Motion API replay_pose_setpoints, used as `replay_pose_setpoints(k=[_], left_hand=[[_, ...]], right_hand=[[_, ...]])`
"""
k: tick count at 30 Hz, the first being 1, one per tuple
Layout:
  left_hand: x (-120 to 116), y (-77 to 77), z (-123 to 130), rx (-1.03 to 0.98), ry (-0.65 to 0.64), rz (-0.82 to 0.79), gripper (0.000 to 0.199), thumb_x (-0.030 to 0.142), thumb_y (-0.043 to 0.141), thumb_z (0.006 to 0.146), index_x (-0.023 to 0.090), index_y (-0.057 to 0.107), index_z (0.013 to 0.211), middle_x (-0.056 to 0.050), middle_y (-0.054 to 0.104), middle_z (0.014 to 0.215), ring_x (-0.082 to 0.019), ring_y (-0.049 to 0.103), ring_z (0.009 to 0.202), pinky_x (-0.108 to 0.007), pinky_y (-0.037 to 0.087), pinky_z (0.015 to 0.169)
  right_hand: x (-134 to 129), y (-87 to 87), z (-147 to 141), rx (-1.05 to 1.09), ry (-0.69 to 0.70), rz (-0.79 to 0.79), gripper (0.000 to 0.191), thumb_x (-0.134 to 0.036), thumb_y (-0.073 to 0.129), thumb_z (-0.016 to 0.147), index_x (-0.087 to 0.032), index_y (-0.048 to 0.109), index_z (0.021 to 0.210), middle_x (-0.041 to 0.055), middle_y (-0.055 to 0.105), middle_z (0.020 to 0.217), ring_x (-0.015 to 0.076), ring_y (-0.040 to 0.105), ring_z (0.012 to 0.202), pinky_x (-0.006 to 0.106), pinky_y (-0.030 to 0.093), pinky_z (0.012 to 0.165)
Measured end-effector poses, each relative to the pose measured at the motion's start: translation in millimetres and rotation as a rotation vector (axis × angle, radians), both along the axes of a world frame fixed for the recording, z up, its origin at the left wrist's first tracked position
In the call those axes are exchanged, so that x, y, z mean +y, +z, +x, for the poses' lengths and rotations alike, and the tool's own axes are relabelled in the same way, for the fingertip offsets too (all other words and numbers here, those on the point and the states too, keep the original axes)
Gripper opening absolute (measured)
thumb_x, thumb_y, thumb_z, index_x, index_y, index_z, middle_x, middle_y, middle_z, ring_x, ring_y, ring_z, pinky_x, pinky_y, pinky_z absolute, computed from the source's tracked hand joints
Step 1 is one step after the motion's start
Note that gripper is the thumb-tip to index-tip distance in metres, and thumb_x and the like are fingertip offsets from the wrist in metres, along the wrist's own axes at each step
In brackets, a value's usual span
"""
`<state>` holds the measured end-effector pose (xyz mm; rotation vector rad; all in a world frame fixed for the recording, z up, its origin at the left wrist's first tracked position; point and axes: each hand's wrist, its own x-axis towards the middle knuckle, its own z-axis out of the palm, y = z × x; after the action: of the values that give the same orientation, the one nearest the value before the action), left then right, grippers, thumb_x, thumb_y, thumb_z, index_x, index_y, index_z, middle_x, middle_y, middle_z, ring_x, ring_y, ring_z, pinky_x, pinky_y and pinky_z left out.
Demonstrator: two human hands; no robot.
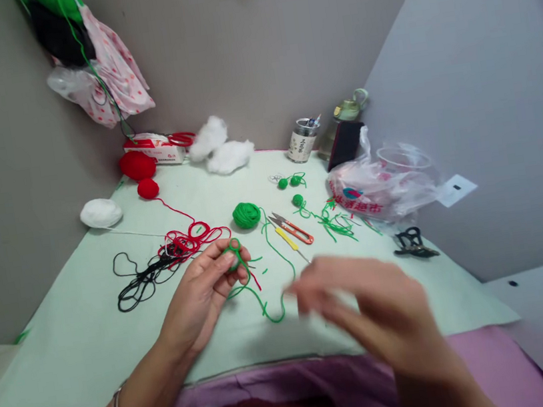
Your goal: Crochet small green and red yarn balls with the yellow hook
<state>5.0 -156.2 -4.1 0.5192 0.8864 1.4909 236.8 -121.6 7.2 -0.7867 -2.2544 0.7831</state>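
Note:
My left hand (215, 271) pinches a small green yarn piece (232, 261) between thumb and fingers, with a loop of green yarn (235, 243) standing up from it. From there the strand (278, 320) runs over the table and curves back to a green yarn ball (246, 215). My right hand (365, 291) is raised to the right, smeared by motion, so its fingers are unclear. Beyond it lie a yellow-handled crochet hook (285, 238) and orange thread snips (294, 228). Short red and green yarn bits (255, 280) are scattered beside my left hand.
Red yarn (193, 238), black cord (144, 282) and a white yarn ball (101, 214) lie left. White stuffing (229, 157) and a pen holder (302, 142) stand at the back. On the right are a plastic bag (375, 189), green yarn scraps (338, 224) and a black claw clip (414, 244).

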Motion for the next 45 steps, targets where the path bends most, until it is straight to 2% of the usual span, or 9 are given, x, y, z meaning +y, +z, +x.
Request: replay_pose_setpoints(k=[2,4,10,14,17,20,23,37,45], left_hand=[[-2,-1.0,0,0.002,-0.005,0.003,0.015,0.021,0.082,0.078,0.016,0.072,0.089,-0.003,0.071,0.085,-0.010,0.061,0.066,-0.021,0.052,0.064],[-4,-1.7,4,0.028,-0.035,0.023,0.016,0.024,0.082,0.079,0.016,0.071,0.087,-0.003,0.070,0.082,-0.011,0.060,0.065,-0.022,0.050,0.063],[-6,-0.8,17,0.048,-0.096,-0.007,0.018,0.025,0.080,0.081,0.015,0.066,0.088,-0.002,0.068,0.081,-0.009,0.055,0.063,-0.022,0.043,0.060],[-6,-1.4,21,0.044,-0.129,-0.036,0.018,0.025,0.077,0.083,0.015,0.065,0.092,-0.002,0.067,0.084,-0.008,0.054,0.063,-0.021,0.042,0.061],[-7,-4.0,22,0.054,-0.149,-0.027,0.017,0.026,0.076,0.085,0.015,0.064,0.093,-0.002,0.067,0.083,-0.008,0.052,0.062,-0.021,0.040,0.059],[-8,-6.3,25,0.063,-0.172,-0.018,0.017,0.027,0.075,0.086,0.015,0.064,0.092,-0.001,0.066,0.081,-0.007,0.050,0.060,-0.021,0.037,0.058],[-10,-6.5,29,0.065,-0.205,-0.021,0.019,0.029,0.075,0.086,0.015,0.064,0.092,0.000,0.065,0.080,-0.006,0.048,0.059,-0.021,0.035,0.058],[-14,-2.2,36,0.041,-0.260,-0.043,0.023,0.032,0.078,0.085,0.015,0.065,0.093,0.001,0.064,0.080,-0.006,0.046,0.061,-0.022,0.036,0.061],[-14,-2.7,40,0.018,-0.220,-0.015,0.014,0.025,0.076,0.089,0.018,0.066,0.095,0.002,0.065,0.079,-0.009,0.057,0.069,-0.022,0.044,0.067]], right_hand=[[37,14.0,-11,-0.220,-0.171,0.082,0.020,-0.028,0.055,0.102,-0.022,0.074,0.106,0.0079,0.077,0.097,0.0215,0.071,0.083,0.034,0.052,0.077],[66,12.8,-24,-0.612,-0.274,0.091,0.024,-0.021,0.056,0.100,-0.020,0.070,0.119,0.0114,0.075,0.110,0.0242,0.071,0.090,0.033,0.047,0.075],[98,-26.9,-38,-0.690,-0.297,0.017,0.031,-0.004,0.052,0.088,-0.014,0.068,0.113,0.0159,0.072,0.109,0.0243,0.068,0.087,0.031,0.041,0.073],[98,-19.8,-21,-0.570,-0.340,-0.046,0.013,-0.009,0.054,0.085,-0.017,0.064,0.089,0.0085,0.067,0.086,0.0221,0.064,0.078,0.031,0.042,0.071],[83,-3.5,-2,-0.338,-0.349,-0.144,0.011,-0.020,0.046,0.094,-0.020,0.057,0.091,0.0012,0.062,0.078,0.0162,0.062,0.064,0.030,0.049,0.065],[58,5.0,4,0.519,-0.262,-0.452,0.011,-0.030,0.060,0.092,-0.022,0.059,0.084,-0.0013,0.061,0.082,0.0143,0.066,0.061,0.029,0.055,0.060],[36,0.9,-5,0.796,-0.200,-0.545,0.013,-0.033,0.069,0.092,-0.021,0.073,0.088,0.0010,0.067,0.089,0.0134,0.070,0.068,0.028,0.061,0.066],[18,-22.9,-30,0.808,-0.046,-0.667,0.016,-0.039,0.073,0.094,-0.026,0.082,0.091,0.0011,0.071,0.095,0.0126,0.070,0.077,0.027,0.062,0.075],[8,-35.8,-25,0.682,0.018,-0.473,0.019,-0.034,0.061,0.103,-0.032,0.079,0.109,0.0004,0.070,0.098,0.0138,0.066,0.085,0.029,0.053,0.082]])
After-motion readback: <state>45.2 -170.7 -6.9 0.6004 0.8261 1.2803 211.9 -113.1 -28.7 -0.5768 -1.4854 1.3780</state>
